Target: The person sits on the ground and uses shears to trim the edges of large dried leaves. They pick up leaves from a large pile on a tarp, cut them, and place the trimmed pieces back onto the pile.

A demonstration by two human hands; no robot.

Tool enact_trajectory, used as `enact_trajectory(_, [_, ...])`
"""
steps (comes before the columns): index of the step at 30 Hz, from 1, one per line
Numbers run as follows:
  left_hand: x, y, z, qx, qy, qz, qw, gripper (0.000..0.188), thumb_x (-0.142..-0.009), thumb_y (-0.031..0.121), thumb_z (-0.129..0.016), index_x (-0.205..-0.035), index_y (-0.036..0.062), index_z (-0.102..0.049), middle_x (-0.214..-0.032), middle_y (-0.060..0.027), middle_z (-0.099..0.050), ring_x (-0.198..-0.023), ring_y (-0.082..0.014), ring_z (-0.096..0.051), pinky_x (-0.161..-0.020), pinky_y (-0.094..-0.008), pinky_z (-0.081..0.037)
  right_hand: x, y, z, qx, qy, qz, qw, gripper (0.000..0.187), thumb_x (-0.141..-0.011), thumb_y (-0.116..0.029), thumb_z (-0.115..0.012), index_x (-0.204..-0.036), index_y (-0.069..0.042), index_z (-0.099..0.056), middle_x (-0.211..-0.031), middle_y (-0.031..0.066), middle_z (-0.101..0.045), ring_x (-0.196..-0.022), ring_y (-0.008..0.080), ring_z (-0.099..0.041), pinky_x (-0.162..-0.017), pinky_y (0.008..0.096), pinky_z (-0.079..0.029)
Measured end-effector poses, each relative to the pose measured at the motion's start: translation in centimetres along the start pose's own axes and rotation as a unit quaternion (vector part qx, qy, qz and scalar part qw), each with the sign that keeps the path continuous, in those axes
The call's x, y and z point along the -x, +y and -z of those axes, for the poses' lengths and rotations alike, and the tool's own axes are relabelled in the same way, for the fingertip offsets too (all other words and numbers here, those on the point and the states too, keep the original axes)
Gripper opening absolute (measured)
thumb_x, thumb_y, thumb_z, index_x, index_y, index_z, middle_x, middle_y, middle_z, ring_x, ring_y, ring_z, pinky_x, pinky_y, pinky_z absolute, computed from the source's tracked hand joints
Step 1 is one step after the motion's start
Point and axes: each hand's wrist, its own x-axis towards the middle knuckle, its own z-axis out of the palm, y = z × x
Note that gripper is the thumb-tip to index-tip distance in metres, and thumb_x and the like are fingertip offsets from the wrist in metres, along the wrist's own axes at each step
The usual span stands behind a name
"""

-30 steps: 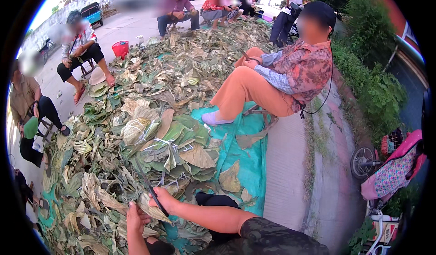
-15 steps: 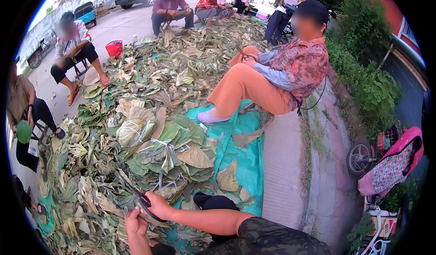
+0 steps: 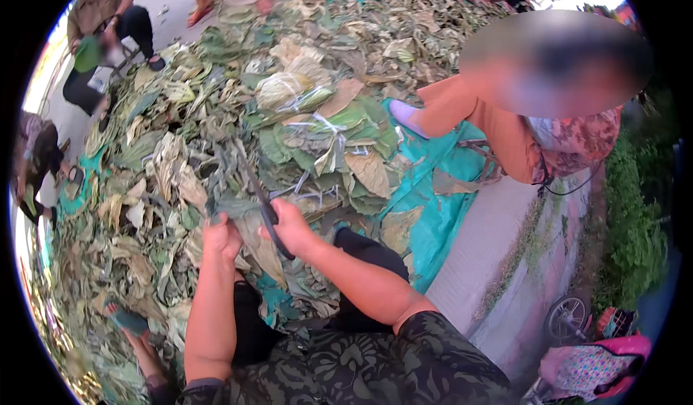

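My right hand (image 3: 290, 229) is closed around the dark handles of long scissors (image 3: 254, 181), whose blades point away from me over the leaf heap. Beside it on the left, my left hand (image 3: 222, 237) pinches a grey-green dried leaf (image 3: 242, 206), blurred by motion, close to the blades. Just beyond the scissors lies a stack of flat green and tan leaves (image 3: 357, 127) tied with white string. A paler tied bundle (image 3: 285, 89) rests against its far side.
Dried leaves (image 3: 137, 210) heap widely over a turquoise tarp (image 3: 433, 224). Close on the right sits a co-worker in orange trousers (image 3: 498, 123). Other people sit along the left and far edges, one holding a round green thing (image 3: 86, 53). A pink dotted cover (image 3: 588, 369) lies lower right.
The view has tilted down and swung left, so the heap and bundles appear higher and further right. My left hand has come up beside the scissors, both forearms now showing.
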Motion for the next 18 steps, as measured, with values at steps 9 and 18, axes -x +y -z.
enact_trajectory(9, [2.5,2.0,-4.5,0.048,0.049,0.034,0.997,0.027,-0.087,0.006,-0.041,-0.113,0.0000,-0.046,-0.112,-0.0147,-0.052,-0.099,-0.0303,-0.052,-0.089,-0.0458,-0.042,0.6,-0.6,0.3,-0.140,-0.060,-0.076,0.985,0.024,-0.059,-0.005,-0.066,-0.075,-0.001,-0.049,-0.063,-0.0011,-0.047,-0.055,0.0077,-0.043,-0.048,0.0238,-0.037])
enact_trajectory(18, [1.4,-0.1,-3.7,-0.019,0.001,0.012,1.000,0.020,-0.081,0.007,-0.054,-0.100,0.0023,-0.055,-0.098,-0.0099,-0.059,-0.088,-0.0218,-0.057,-0.079,-0.0385,-0.047,0.2,0.7,0.6,0.052,0.029,-0.018,0.998,0.029,-0.059,-0.010,-0.069,-0.078,0.000,-0.049,-0.064,0.0052,-0.053,-0.056,0.0158,-0.051,-0.056,0.0299,-0.043])
